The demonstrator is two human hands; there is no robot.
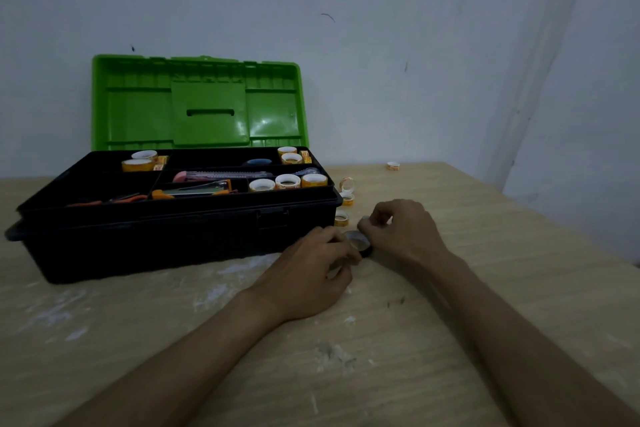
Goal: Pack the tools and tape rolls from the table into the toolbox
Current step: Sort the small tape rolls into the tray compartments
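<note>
Black toolbox sits on the left part of the pale wood bench, with its green lid open and standing upright against the wall. The top tray already holds:
- two yellow tape rolls in the far left compartment
- two more rolls in the far right compartment
- a row of three rolls in the near right compartment
- a blue roll in the far middle
- a pink utility knife lying lengthwise in the middle
- an orange and grey tool just near of the knife, type unclear
- orange-handled pliers or snips in the near left compartment

Just off the toolbox's near right corner, a dark tape roll is on or just above the bench between both hands. Left hand has its fingers curled round the roll's left side, gripping it, with the wrist resting on the bench. Right hand has its thumb and curled fingers pinching at the roll's far right edge; the exact contact is partly hidden. Three small yellow rolls are loose on the bench beside the toolbox's right end, one tilted on edge, one just near of it, and one close to the right hand. Another small roll lies well apart, near the far edge of the bench.
</note>
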